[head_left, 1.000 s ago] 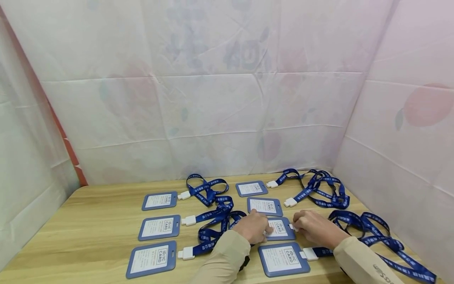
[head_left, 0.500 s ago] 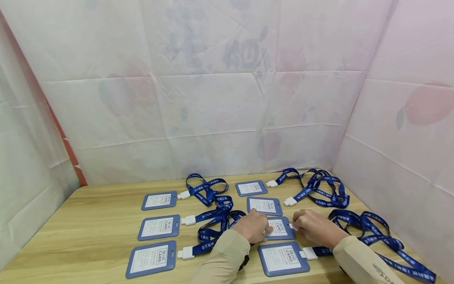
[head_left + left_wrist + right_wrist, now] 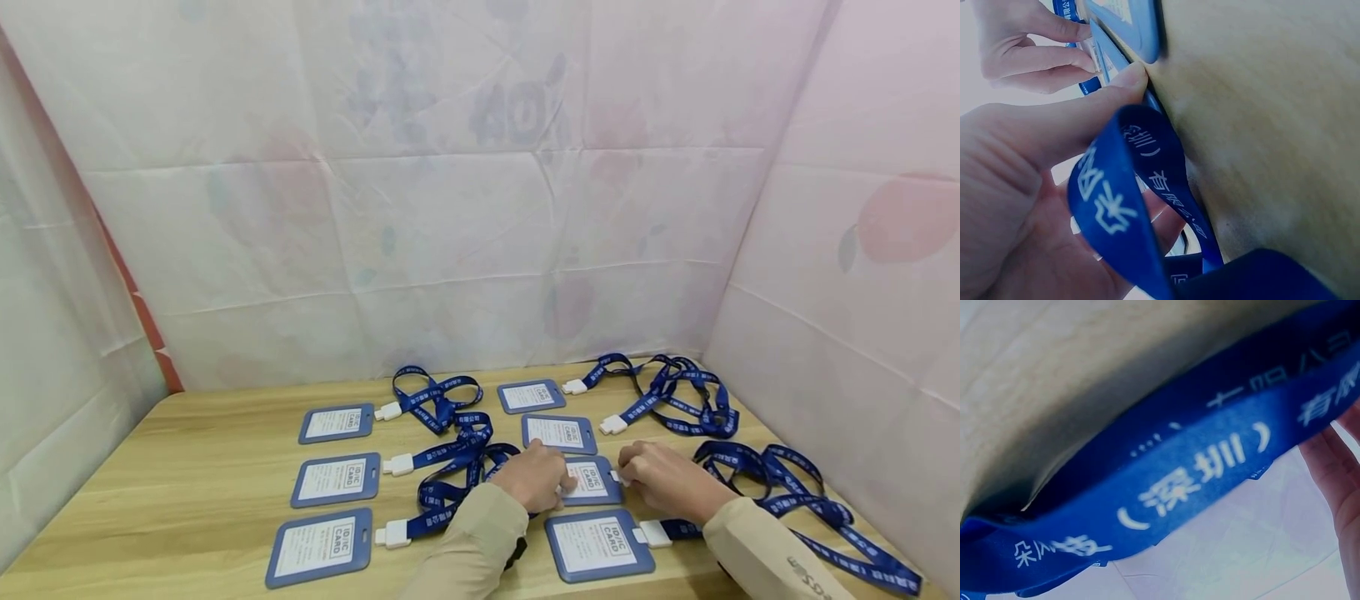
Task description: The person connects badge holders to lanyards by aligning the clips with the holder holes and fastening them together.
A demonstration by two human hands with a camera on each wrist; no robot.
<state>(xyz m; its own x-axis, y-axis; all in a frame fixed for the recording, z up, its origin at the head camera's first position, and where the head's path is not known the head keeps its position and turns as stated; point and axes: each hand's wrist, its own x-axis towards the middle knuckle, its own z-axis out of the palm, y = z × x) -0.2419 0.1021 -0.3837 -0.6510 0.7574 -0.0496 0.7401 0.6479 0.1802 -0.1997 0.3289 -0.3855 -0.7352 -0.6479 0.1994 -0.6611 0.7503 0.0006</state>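
Observation:
On the table, a blue ID card holder [image 3: 594, 481] with a white printed card lies third from the back in the right-hand column. My left hand [image 3: 534, 479] pinches its left end; in the left wrist view the thumb [image 3: 1130, 76] presses on its edge. At the slotted right end, my right hand [image 3: 667, 481] pinches a small white clip [image 3: 617, 477], mostly hidden by the fingers. Whether the clip is through the slot, I cannot tell. A printed blue lanyard [image 3: 1197, 475] loops close to the camera in the right wrist view; another lanyard [image 3: 1116, 206] crosses before my left hand.
Nearest me, a card holder [image 3: 600, 546] meets its white clip [image 3: 655, 534]. Behind lie two holders, one at the back [image 3: 531, 397], with lanyards [image 3: 690, 396] beside them. The left column has three holders [image 3: 335, 481] with clips and lanyards. Cloth walls [image 3: 450, 250] enclose the table.

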